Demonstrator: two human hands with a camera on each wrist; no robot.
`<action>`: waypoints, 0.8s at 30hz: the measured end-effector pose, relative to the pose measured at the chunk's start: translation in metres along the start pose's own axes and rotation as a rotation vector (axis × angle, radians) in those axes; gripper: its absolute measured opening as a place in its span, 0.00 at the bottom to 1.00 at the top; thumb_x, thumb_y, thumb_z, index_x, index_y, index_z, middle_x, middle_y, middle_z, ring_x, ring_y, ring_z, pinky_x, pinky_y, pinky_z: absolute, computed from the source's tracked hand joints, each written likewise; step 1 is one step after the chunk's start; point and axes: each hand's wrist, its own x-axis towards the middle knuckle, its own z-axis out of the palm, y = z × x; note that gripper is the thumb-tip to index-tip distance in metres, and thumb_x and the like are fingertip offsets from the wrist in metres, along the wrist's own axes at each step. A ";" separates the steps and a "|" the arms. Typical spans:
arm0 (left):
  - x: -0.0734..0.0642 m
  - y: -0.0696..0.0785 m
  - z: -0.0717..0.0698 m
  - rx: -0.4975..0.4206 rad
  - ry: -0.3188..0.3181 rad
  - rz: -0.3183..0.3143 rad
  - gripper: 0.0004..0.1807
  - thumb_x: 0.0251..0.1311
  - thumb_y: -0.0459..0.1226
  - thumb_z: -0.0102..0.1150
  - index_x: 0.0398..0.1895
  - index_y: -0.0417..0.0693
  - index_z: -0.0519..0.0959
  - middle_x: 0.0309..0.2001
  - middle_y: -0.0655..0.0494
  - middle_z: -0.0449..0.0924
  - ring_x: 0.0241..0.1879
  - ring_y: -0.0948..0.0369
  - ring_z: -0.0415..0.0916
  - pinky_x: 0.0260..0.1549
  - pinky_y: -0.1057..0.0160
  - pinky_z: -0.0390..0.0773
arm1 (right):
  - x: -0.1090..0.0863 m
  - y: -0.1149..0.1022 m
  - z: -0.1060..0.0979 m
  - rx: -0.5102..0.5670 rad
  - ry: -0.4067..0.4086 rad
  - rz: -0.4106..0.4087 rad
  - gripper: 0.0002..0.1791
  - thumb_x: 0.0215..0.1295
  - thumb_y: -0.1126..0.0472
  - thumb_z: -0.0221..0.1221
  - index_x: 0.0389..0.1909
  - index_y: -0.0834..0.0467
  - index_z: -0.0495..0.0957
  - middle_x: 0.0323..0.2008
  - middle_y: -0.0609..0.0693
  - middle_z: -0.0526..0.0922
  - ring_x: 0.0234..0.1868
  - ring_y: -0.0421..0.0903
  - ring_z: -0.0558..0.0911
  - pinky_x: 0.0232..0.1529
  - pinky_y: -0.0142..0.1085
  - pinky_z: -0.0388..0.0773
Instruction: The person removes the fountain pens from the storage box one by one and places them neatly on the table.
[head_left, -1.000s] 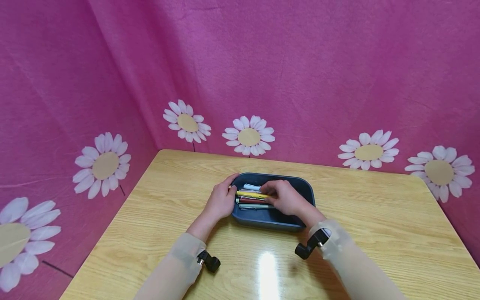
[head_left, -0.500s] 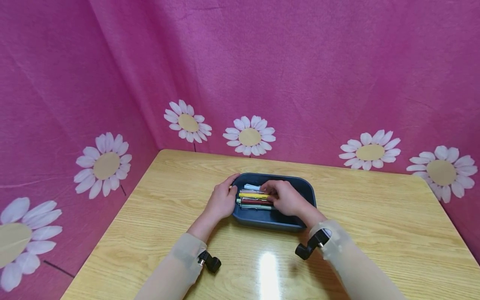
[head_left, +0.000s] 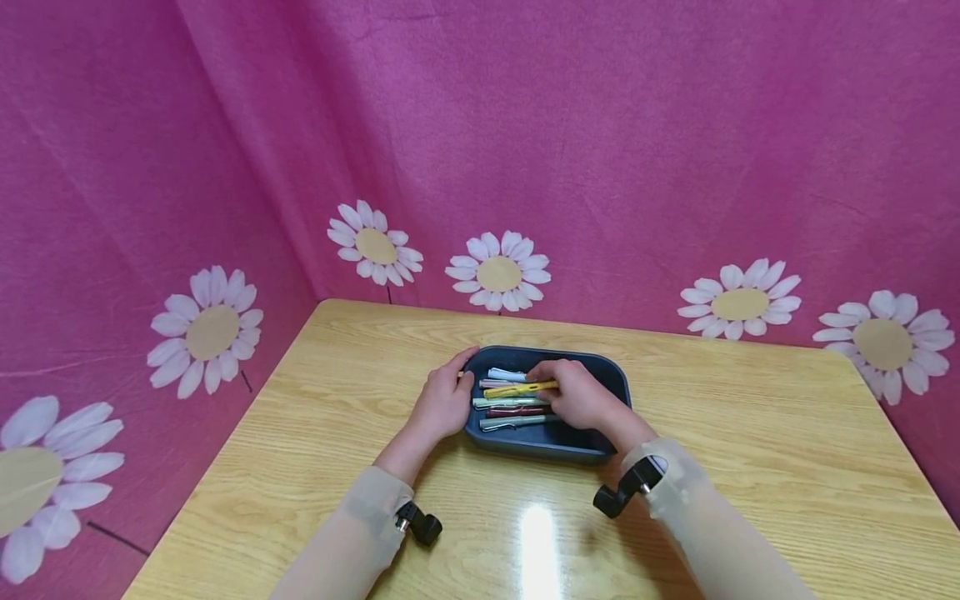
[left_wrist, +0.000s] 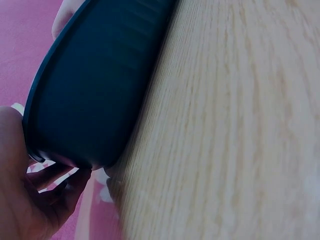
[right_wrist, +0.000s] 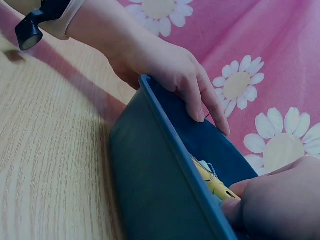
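A dark blue plastic bin (head_left: 551, 451) stands on the table. My left hand (head_left: 444, 402) grips its left end, thumb over the rim and fingertips against the outer wall in the left wrist view. My right hand (head_left: 576, 396) reaches inside, pinching a yellow pen (head_left: 516, 390) at its right end; the pen lies tilted above the others. Beyond it are a pale blue pen (head_left: 506, 375) and a pinkish pen (head_left: 492, 384). Nearer me lie a pale green pen (head_left: 498, 402), a dark red pen (head_left: 513, 412) and a grey-green pen (head_left: 513, 422). The right hand hides their right ends.
The bin sits on a light wooden table (head_left: 360, 375), near its far edge. A pink curtain (head_left: 615, 150) with large daisies hangs behind and to the left. Each wrist wears a small black camera mount.
The yellow pen has shifted right and tilted in my right hand. The pale green, dark red and grey-green pens have spread apart, the pale green now behind the dark red. My left hand has stayed put.
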 end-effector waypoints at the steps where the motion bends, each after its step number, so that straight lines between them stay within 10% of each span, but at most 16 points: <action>1: 0.000 0.000 0.000 0.001 -0.001 -0.002 0.26 0.82 0.36 0.43 0.79 0.50 0.69 0.72 0.43 0.74 0.72 0.47 0.69 0.71 0.44 0.67 | 0.000 0.000 0.000 -0.001 0.000 0.001 0.12 0.71 0.74 0.62 0.51 0.64 0.86 0.47 0.55 0.87 0.48 0.49 0.84 0.53 0.48 0.82; 24: -0.002 0.004 -0.001 -0.021 -0.017 -0.016 0.26 0.83 0.36 0.43 0.80 0.49 0.68 0.72 0.42 0.73 0.69 0.47 0.72 0.71 0.43 0.68 | -0.014 -0.001 -0.017 0.143 0.037 -0.043 0.14 0.75 0.71 0.61 0.55 0.59 0.86 0.52 0.51 0.87 0.55 0.50 0.84 0.58 0.51 0.81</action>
